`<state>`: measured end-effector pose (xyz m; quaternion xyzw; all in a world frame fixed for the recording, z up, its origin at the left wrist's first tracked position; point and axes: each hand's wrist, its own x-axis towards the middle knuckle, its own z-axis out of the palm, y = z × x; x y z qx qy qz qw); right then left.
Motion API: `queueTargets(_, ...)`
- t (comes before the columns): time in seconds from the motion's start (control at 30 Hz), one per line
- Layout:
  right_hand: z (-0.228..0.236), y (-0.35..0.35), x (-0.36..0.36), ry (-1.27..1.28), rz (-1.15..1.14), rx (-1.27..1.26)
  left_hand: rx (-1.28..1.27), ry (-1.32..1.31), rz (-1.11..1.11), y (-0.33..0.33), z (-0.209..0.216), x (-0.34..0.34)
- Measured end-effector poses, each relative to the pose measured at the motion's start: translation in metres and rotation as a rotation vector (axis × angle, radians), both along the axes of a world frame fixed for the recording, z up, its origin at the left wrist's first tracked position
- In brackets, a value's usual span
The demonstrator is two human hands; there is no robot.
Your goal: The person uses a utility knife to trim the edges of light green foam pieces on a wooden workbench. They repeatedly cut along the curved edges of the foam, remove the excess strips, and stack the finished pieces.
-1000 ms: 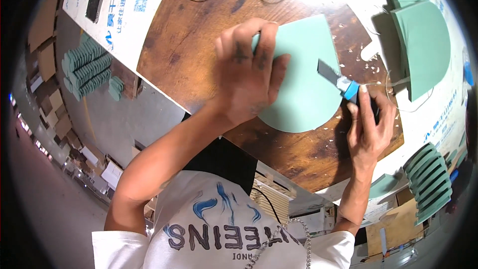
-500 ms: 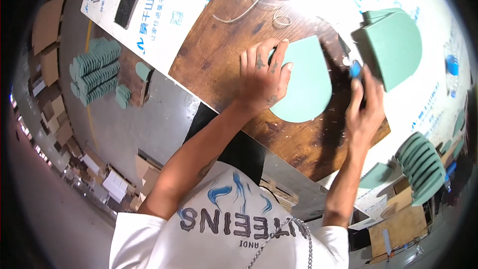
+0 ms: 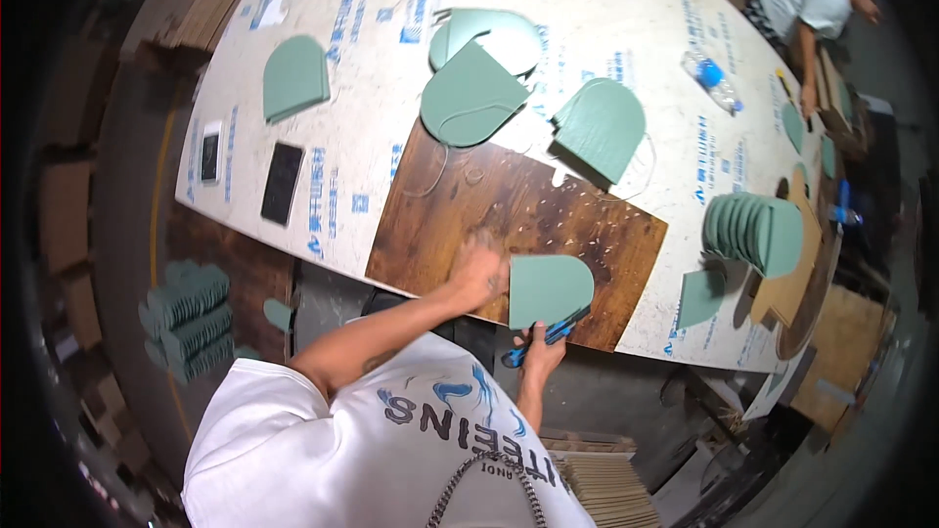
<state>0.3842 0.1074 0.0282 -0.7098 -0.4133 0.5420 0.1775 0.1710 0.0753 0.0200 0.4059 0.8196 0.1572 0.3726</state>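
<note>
Right hand (image 3: 541, 356) is clasped around the knife (image 3: 556, 330); the left hand (image 3: 479, 272) is blurred at the green piece's (image 3: 550, 286) straight left side, its grip impossible to tell. The piece, at the brown board's (image 3: 440, 235) near edge, looks light, fairly stiff and smooth, best held by that straight side, clear of the blade.

- Pale green, flat, arch-shaped panel (image 3: 546, 286), lying flat on the brown, wood-grained board (image 3: 626, 252), near its lower edge; straight side toward the left, rounded end toward the right.
- Blue and black, slim, long cutting knife (image 3: 551, 334), held slantwise in the right hand (image 3: 541, 360), with front end at the panel's lower right curve.
</note>
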Motion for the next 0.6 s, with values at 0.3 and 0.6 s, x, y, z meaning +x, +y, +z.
queueTargets(0.3, -0.013, -0.024, -0.045, -0.243, -0.160, 0.154, 0.385, 0.512, -0.154, 0.019, -0.028, -0.179)
queueTargets(0.6, -0.027, -0.058, -0.032, 0.107, -0.589, 0.003, 0.447, 0.292, -0.339, -0.098, -0.032, -0.109)
